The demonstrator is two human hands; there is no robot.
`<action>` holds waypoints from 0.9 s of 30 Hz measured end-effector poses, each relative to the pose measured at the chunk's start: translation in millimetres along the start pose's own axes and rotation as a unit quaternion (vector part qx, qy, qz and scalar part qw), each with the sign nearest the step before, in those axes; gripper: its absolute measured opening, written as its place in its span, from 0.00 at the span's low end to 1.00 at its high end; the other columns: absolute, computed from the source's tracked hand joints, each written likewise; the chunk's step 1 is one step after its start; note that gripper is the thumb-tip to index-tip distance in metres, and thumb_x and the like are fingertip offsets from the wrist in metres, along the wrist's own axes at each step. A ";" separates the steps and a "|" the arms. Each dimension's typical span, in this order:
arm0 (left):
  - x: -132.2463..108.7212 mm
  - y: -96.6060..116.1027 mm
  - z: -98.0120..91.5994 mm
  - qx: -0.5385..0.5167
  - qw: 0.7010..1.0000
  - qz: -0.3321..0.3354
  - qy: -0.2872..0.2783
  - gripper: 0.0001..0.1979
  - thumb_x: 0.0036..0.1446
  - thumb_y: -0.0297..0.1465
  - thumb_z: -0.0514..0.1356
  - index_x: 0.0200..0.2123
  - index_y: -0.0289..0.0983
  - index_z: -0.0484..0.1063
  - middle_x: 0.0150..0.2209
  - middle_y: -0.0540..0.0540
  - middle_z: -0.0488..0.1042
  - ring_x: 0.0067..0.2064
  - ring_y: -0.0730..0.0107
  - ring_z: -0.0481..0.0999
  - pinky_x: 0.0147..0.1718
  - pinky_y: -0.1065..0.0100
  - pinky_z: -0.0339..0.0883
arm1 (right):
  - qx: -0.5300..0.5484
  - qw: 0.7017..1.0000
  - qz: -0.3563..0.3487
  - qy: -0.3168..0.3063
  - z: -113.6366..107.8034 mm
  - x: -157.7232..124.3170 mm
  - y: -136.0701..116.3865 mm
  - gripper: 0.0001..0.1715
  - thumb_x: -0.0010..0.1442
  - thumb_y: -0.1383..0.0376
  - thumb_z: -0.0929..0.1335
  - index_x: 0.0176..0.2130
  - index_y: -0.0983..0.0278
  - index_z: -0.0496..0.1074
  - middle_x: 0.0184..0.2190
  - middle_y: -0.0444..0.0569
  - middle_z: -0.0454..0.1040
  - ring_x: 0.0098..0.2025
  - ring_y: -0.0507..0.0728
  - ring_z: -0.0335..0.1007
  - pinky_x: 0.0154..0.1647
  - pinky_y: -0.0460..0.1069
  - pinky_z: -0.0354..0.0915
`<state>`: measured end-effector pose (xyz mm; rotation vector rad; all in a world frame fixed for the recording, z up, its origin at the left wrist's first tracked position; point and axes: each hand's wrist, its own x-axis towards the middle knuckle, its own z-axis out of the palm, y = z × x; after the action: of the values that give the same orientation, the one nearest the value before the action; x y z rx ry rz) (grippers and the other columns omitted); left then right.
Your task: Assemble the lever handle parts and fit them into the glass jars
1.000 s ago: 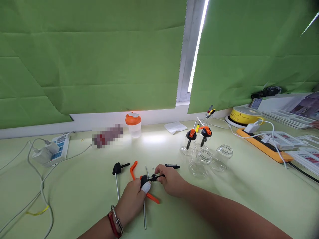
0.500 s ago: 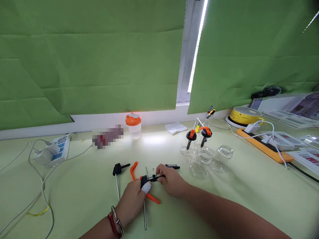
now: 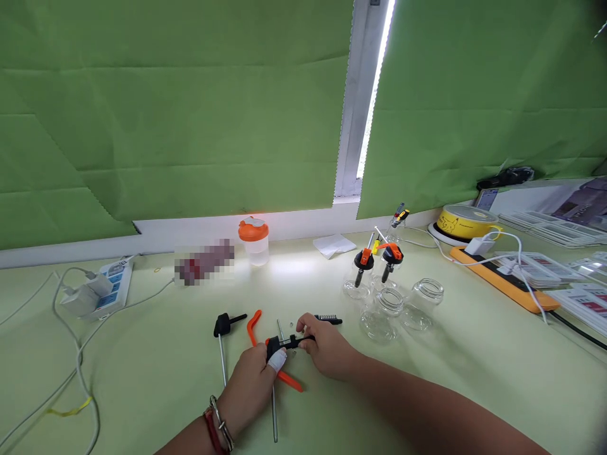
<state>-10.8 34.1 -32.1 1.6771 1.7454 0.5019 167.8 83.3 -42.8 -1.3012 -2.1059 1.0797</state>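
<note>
Holding black part (image 3: 290,342), tabletop (image 3: 165,379) near side | left hand (image 3: 251,378): grip wrapped round its left end | right hand (image 3: 328,349): grip pinching its right end | orange handle (image 3: 290,382) by left thumb | spring (image 3: 325,317) beyond right hand | jars (image 3: 379,321) farther right

The head camera looks down at both hands (image 3: 250,380) (image 3: 331,349).

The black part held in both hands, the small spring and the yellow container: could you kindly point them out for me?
Black part (image 3: 292,342): head view, on the stretch showing between the hands.
Small spring (image 3: 325,316): head view, on its coils.
Yellow container (image 3: 465,225): head view, on its side wall.
</note>
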 end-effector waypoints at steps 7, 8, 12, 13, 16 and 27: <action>-1.2 -0.6 -0.5 -0.014 1.000 0.006 0.003 0.17 0.57 0.44 0.46 0.23 0.39 0.55 0.24 0.50 0.62 0.27 0.66 0.63 0.25 0.69 0.55 | 0.019 0.999 0.021 -0.017 -0.8 -0.8 -0.5 0.05 0.54 0.72 0.62 0.32 0.62 0.63 0.25 0.41 0.65 0.27 0.50 0.56 0.26 0.44 0.50; -1.8 -0.5 -0.8 -0.018 1.000 0.009 0.003 0.17 0.57 0.44 0.46 0.23 0.39 0.55 0.24 0.50 0.61 0.27 0.66 0.63 0.25 0.69 0.55 | 0.025 0.999 0.020 -0.017 -0.7 -0.9 1.1 0.05 0.53 0.72 0.62 0.32 0.62 0.62 0.25 0.41 0.64 0.26 0.50 0.55 0.25 0.44 0.50; -4.2 -0.1 -3.1 -0.056 0.998 0.018 -0.006 0.16 0.57 0.44 0.47 0.24 0.39 0.56 0.24 0.51 0.61 0.27 0.66 0.63 0.26 0.69 0.56 | 0.050 0.999 0.004 -0.019 -2.6 -2.0 10.4 0.06 0.54 0.72 0.61 0.33 0.61 0.62 0.25 0.40 0.64 0.26 0.49 0.55 0.25 0.44 0.51; -4.6 -0.1 -3.6 -0.063 0.998 0.012 -0.009 0.16 0.57 0.43 0.48 0.24 0.39 0.57 0.24 0.51 0.61 0.27 0.66 0.63 0.26 0.69 0.56 | 0.055 0.998 0.000 -0.023 -3.9 -2.7 12.4 0.06 0.54 0.71 0.61 0.33 0.61 0.62 0.25 0.40 0.65 0.26 0.49 0.55 0.26 0.44 0.52; -6.0 -1.6 -5.0 -0.068 0.998 0.001 -0.011 0.15 0.56 0.43 0.49 0.25 0.39 0.59 0.25 0.51 0.62 0.28 0.66 0.64 0.26 0.69 0.57 | 0.067 0.997 0.001 -0.038 -9.8 -6.4 15.2 0.05 0.53 0.71 0.62 0.32 0.62 0.62 0.26 0.41 0.65 0.27 0.49 0.56 0.27 0.44 0.53; -37.1 10.1 -5.4 0.054 0.989 0.127 -0.053 0.08 0.54 0.36 0.54 0.31 0.38 0.65 0.33 0.47 0.70 0.32 0.65 0.68 0.31 0.68 0.61 | -0.027 0.997 0.066 0.013 -39.5 -27.7 27.2 0.03 0.56 0.65 0.63 0.31 0.62 0.64 0.25 0.42 0.68 0.26 0.51 0.59 0.25 0.44 0.53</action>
<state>-8.5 -0.3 -14.3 1.9797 1.5145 0.4279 223.0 80.9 -39.8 -1.4895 -2.0690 1.0587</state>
